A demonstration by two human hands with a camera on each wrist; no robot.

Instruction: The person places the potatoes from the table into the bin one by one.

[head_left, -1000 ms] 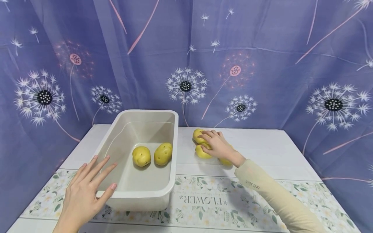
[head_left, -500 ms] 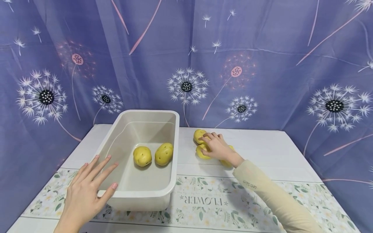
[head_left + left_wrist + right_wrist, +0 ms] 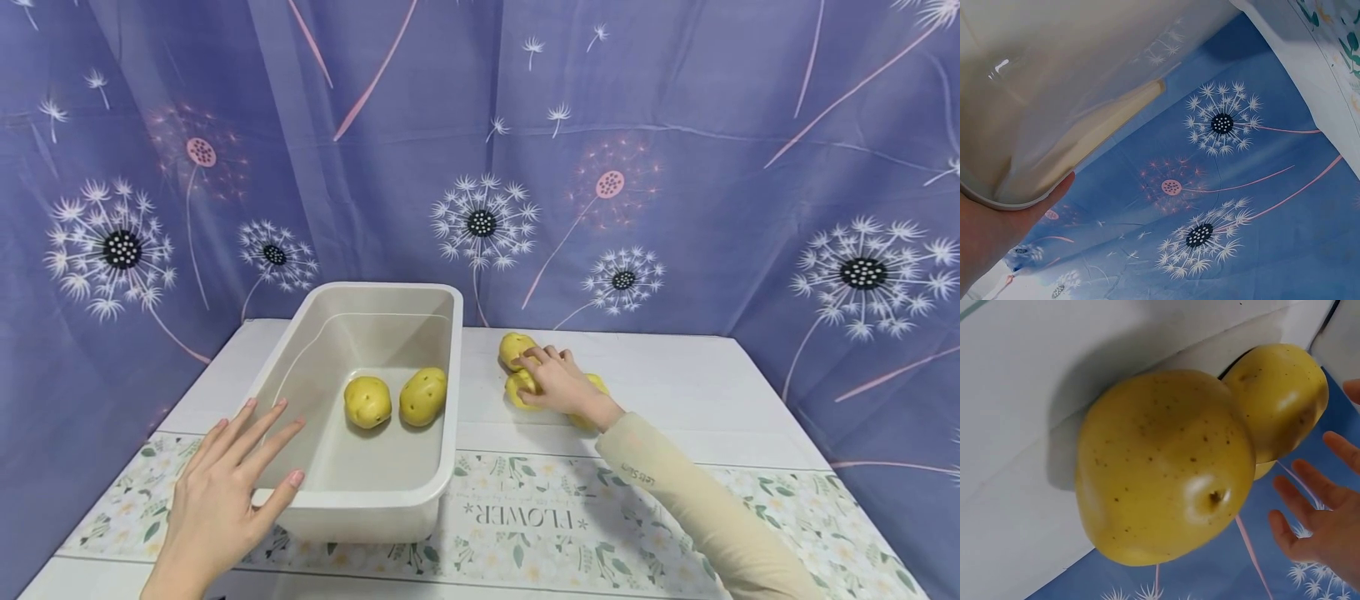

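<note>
potatoes (image 3: 367, 402), two, are held in a tub (image 3: 360, 502), head view; three loose potatoes (image 3: 520, 392) are seen on the desk (image 3: 667, 383). left wrist view: the rim (image 3: 999, 205) is overlapped by the left hand (image 3: 991, 234). right wrist view: the right hand (image 3: 1329, 531) is shown, grip spread, nothing pinched; picking appears in hand, a curl round one potato called for.

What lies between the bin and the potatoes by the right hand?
Only a bare strip of white tabletop separates the bin from those potatoes; the head view shows it.

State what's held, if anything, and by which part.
Nothing: right hand is spread above the tabletop potatoes; left hand lies straight-fingered at the bin rim, not gripping.
</note>
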